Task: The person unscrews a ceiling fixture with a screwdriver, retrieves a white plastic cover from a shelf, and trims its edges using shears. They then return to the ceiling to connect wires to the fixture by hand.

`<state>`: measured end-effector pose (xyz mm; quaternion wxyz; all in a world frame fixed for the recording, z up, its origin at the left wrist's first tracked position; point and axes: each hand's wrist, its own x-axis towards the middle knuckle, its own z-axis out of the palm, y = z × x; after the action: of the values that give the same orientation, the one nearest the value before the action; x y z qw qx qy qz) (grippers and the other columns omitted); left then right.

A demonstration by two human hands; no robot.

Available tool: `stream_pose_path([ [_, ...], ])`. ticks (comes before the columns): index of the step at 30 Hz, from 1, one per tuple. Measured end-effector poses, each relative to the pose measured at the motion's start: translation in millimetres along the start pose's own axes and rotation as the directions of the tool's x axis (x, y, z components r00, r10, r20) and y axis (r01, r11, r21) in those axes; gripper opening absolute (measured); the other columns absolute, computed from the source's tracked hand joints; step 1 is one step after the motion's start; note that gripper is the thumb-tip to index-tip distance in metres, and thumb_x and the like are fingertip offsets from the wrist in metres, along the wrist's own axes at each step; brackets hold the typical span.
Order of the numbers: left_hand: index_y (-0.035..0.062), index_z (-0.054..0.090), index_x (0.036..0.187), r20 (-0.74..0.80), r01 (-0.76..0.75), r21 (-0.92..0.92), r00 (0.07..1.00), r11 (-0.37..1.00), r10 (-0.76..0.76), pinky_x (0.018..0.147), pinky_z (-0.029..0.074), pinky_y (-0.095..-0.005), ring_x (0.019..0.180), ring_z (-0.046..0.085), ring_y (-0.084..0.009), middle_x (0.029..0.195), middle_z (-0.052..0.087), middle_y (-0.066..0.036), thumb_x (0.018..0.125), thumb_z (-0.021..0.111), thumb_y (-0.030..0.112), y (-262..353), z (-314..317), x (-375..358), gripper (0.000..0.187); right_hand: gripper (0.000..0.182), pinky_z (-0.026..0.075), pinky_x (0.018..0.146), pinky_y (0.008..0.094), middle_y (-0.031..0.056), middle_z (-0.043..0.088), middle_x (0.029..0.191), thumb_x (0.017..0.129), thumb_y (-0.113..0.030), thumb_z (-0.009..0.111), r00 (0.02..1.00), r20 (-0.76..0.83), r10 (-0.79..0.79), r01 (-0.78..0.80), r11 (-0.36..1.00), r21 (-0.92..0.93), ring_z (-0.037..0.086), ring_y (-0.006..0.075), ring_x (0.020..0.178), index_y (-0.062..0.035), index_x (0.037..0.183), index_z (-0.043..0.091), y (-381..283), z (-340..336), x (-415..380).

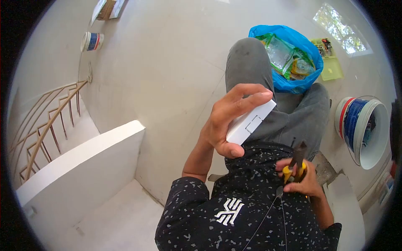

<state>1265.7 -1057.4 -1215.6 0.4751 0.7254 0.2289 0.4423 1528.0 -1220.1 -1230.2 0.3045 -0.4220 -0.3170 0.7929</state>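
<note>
"Gripping the white box [252, 122] in my left hand [222, 119], end to end: thumb at the near end, fingers at the far one!"

"Which way does it run?"

"Slantwise, over my grey trousers [247, 62]: near end toward my left, far end toward my right."

"And your right hand [310, 180]?"

"Closed round the yellow-handled tool [287, 171], low by my black shirt [251, 184], the tool's dark end pointing away from me. From there, the box lies ahead and leftward, apart from the tool. Left hand's the near one, touching it."

"Surroundings?"

"Blue bag [319, 69] just past my legs, bucket [354, 121] off right!"
</note>
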Motion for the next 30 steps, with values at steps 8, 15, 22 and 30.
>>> stream_pose_path([
  [8,-0.0059,0.057,0.124,0.058,-0.072,0.038,0.996,0.997,0.070,0.081,0.051,-0.0394,0.099,0.061,-0.0341,0.117,0.054,-0.025,0.075,0.053,0.076,6,6,10,0.096,0.024,0.047,0.091,0.0349,0.0143,0.056,0.111,0.073,0.006,0.066,0.972,0.118,-0.205,0.236,0.884,-0.403,0.061,0.0269,0.102,-0.0031,0.094,0.059,-27,23,6],
  [15,-0.0040,0.057,0.124,0.073,-0.173,-0.004,0.982,0.985,0.173,0.080,0.050,-0.0411,0.097,0.060,-0.0344,0.115,0.054,-0.025,0.074,0.054,0.077,9,6,16,0.095,0.039,0.043,0.096,0.0387,0.0171,0.049,0.123,0.070,0.005,0.063,0.951,0.174,-0.255,0.306,0.859,-0.410,0.056,0.0315,0.110,-0.0035,0.108,0.062,-51,21,15],
  [22,-0.0040,0.061,0.119,0.081,-0.185,-0.021,0.979,0.983,0.186,0.080,0.049,-0.0419,0.096,0.059,-0.0343,0.114,0.054,-0.025,0.072,0.053,0.079,14,9,18,0.096,0.044,0.042,0.097,0.0387,0.0177,0.049,0.125,0.070,0.004,0.061,0.965,0.171,-0.200,0.250,0.898,-0.362,0.055,0.0314,0.112,-0.0030,0.113,0.063,-52,22,16],
  [30,-0.0043,0.063,0.117,0.095,-0.183,-0.014,0.978,0.983,0.184,0.081,0.048,-0.0431,0.098,0.058,-0.0346,0.113,0.054,-0.024,0.072,0.053,0.079,15,9,18,0.095,0.048,0.045,0.101,0.0440,0.0168,0.048,0.124,0.071,0.004,0.060,0.949,0.204,-0.239,0.298,0.892,-0.340,0.053,0.0316,0.114,-0.0074,0.117,0.061,-49,20,17],
])
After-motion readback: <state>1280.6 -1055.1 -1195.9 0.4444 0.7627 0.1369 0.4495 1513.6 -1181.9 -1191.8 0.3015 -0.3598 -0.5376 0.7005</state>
